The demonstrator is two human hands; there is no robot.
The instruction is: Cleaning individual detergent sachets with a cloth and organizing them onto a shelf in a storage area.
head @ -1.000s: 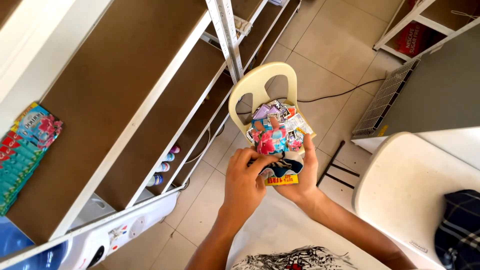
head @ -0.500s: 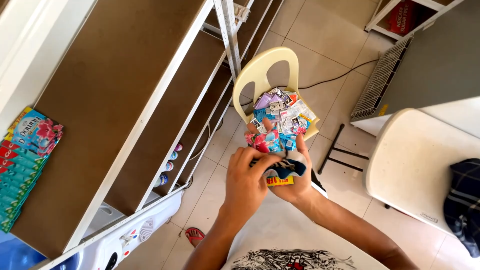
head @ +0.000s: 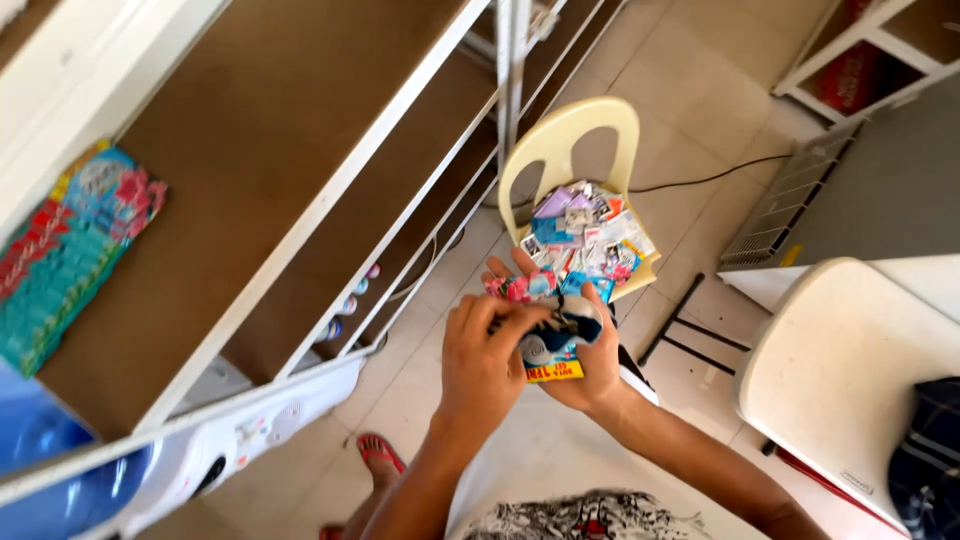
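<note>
You held a bundle of small sachets (head: pixel 553 340) in front of you, above the tiled floor (head: pixel 700 60). Your right hand (head: pixel 590 355) cupped it from below, fingers wrapped around it. Your left hand (head: pixel 485 365) pinched the top of the bundle with thumb and fingertips. Just beyond your hands stood a cream plastic chair (head: pixel 575 135) with a heap of loose sachets (head: pixel 585 235) on its seat. To your left, the brown shelf (head: pixel 280 170) carried a flat pack of colourful packets (head: pixel 70 250).
</note>
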